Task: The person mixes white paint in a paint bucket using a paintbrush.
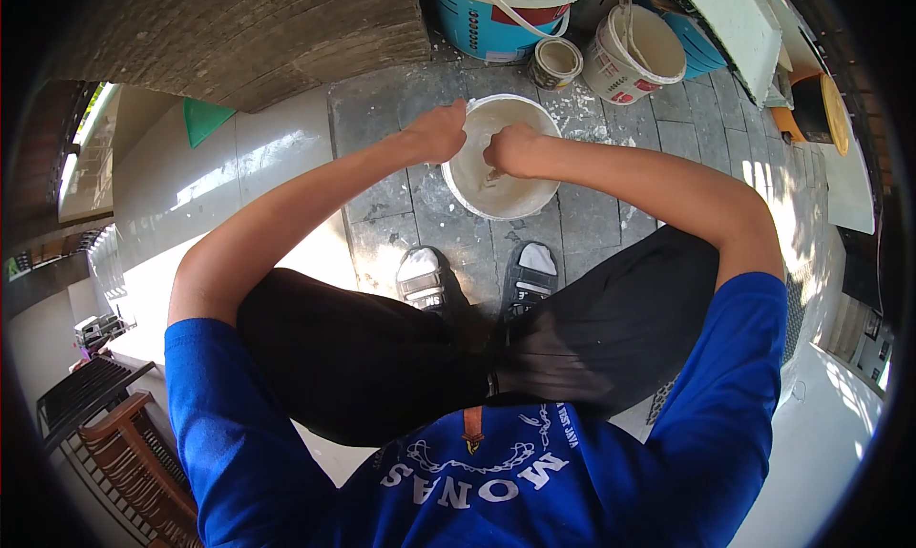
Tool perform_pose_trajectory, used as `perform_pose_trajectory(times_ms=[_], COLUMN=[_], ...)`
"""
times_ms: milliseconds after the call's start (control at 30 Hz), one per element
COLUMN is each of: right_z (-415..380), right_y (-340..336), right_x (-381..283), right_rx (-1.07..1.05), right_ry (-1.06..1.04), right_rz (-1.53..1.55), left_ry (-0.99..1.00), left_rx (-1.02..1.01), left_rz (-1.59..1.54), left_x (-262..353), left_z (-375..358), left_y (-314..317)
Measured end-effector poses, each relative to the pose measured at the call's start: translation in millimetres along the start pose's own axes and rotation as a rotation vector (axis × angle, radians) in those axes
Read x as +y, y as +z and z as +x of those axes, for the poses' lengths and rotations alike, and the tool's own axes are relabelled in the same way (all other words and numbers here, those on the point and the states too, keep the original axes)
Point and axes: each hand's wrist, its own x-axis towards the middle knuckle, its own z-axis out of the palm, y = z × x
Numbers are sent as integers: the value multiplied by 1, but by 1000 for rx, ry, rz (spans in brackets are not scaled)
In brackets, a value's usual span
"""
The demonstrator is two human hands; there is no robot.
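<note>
Your left hand (438,134) is at the far left of the rim of the white bucket (546,119), its fingers curled closed on that edge. Your right hand (515,151) is over the bucket's mouth, fingers folded into a fist; a small pale bit shows just below it, but you cannot tell from this view whether that is something held or part of the hand. The bucket stands on the grey paved floor (377,181) in front of your feet, between your two outstretched arms, and its inside is coated off-white. Your sandals (421,278) are planted just on your side of it, with your knees spread wide in black trousers (611,329). Beyond the bucket, a small open tin (555,62) stands beside a large blue-and-white pail (482,23) with a white handle. To the tin's right is a white tub (615,74) with red print, a long-handled implement (628,23) standing in it. White splashes mark the paving around these containers. Far off to your left, a green piece (204,121) shows beside the brown slatted surface (239,47).
</note>
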Motion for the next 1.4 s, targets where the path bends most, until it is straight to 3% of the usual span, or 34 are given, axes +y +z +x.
perform_pose_trajectory(times_ms=[67, 167, 367, 567, 767, 867, 967, 1167, 1267, 1400], right_z=[0, 2, 5, 7, -4, 1, -2, -7, -4, -5], right_y=[5, -2, 24, 8, -1, -6, 11, -2, 4, 7], right_x=[2, 3, 0, 9, -16, -9, 8, 8, 6, 1], right_rx=[-9, 98, 240, 302, 138, 208, 20, 123, -23, 90], right_ry=[77, 230, -24, 84, -85, 217, 82, 175, 134, 88], right_rz=[-114, 41, -90, -68, -51, 294, 19, 200, 68, 149], left_ry=[16, 23, 3, -21, 47, 46, 33, 18, 14, 33], left_rx=[-1, -14, -8, -21, 4, 11, -8, -16, -16, -15], left_rz=[11, 13, -1, -13, 11, 17, 20, 1, -1, 29], left_x=[4, 10, -1, 2, 4, 2, 6, 4, 4, 4], left_z=[-3, -2, 2, -2, 4, 1, 0, -1, 1, 2], left_y=[0, 0, 6, 3, 9, 8, 5, 7, 4, 5])
